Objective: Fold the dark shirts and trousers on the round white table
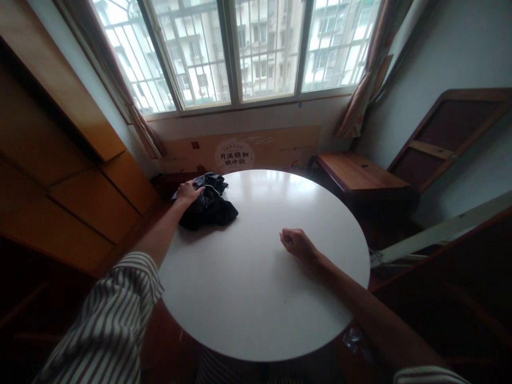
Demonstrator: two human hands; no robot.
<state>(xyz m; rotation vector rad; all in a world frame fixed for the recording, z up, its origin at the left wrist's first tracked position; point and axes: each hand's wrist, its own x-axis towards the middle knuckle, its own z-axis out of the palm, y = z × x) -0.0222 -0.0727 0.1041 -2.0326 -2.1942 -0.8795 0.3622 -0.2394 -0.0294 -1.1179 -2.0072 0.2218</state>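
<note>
A crumpled pile of dark clothes (210, 210), black and dark grey with a thin white cord or edge on it, lies at the left far side of a round white table (256, 298). My left hand (189, 192) is on the pile's upper left part, its fingers bent into the dark grey cloth and the thumb pointing right. Part of those fingers is hard to make out. Over the right half of the tabletop, my right hand (298, 242) is curled into a loose fist, apart from the clothes, and nothing shows in it.
Behind the table, a printed banner (236, 154) runs below a barred window (264, 48). A wooden bench or low table (360, 170) stands at the back right beside a leaning framed panel (448, 133). Wooden cabinets (92, 202) line the left. Clear plastic (352, 338) lies beyond the table's lower right edge.
</note>
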